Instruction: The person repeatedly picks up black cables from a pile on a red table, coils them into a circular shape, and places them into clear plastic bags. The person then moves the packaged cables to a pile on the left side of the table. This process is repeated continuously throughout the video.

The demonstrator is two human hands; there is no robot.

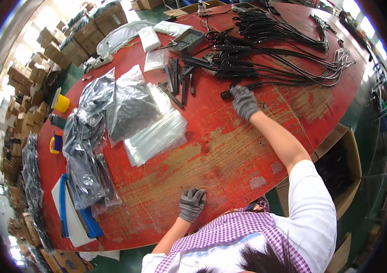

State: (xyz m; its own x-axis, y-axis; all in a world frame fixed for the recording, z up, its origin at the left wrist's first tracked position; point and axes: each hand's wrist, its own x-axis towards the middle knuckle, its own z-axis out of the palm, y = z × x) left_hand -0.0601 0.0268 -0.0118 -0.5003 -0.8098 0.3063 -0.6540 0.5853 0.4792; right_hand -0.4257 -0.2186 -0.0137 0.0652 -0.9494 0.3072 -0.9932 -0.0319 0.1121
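My right hand (pixel 245 103), in a grey glove, reaches far across the red table. Its fingers close around a slim black corded tool (pixel 255 85) that lies at the near side of a row of similar black corded tools (pixel 234 63). The exact kind of these tools cannot be made out. My left hand (pixel 192 204), also gloved in grey, rests on the table close to my body. Its fingers are curled in, and no object shows in them.
Clear plastic bags (pixel 157 139) and bagged dark goods (pixel 132 107) lie left of centre. Flat black pieces (pixel 175 77) are scattered beyond them, near a grey tray (pixel 188 42). A blue and white object (pixel 77 214) sits at the left edge. An open carton (pixel 345 170) stands right of the table.
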